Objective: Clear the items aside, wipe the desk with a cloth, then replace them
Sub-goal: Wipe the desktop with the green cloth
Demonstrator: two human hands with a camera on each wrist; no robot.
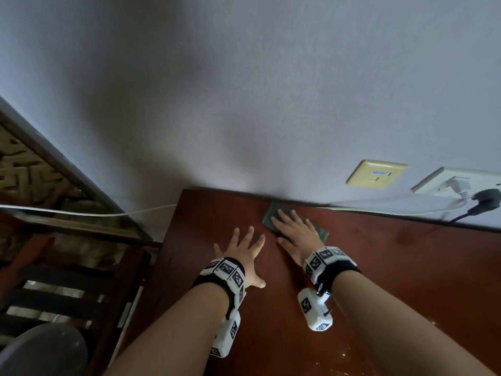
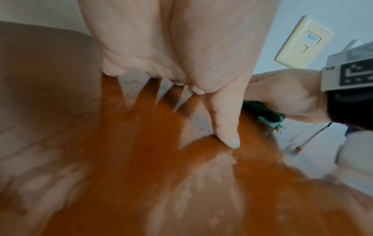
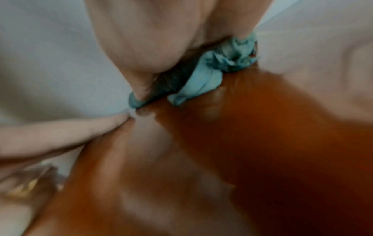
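Observation:
A dark reddish wooden desk [image 1: 379,267] runs along the wall. A green-blue cloth [image 1: 269,216] lies flat near the desk's back edge, and my right hand [image 1: 294,232] presses on it with straight, spread fingers. In the right wrist view the cloth [image 3: 203,78] bunches under the palm against the wall. My left hand [image 1: 244,249] lies flat on the bare wood to the left of the cloth, fingers spread, holding nothing. The left wrist view shows the left thumb [image 2: 226,127] on the desk [image 2: 141,159] and the right hand [image 2: 286,97] over the cloth [image 2: 268,118].
A yellowish wall plate [image 1: 376,173] and a white socket [image 1: 458,183] with a black plug [image 1: 486,199] sit on the wall at right, cables trailing along the desk's back edge. A white cable [image 1: 81,212] runs left. A chair [image 1: 67,280] stands left of the desk.

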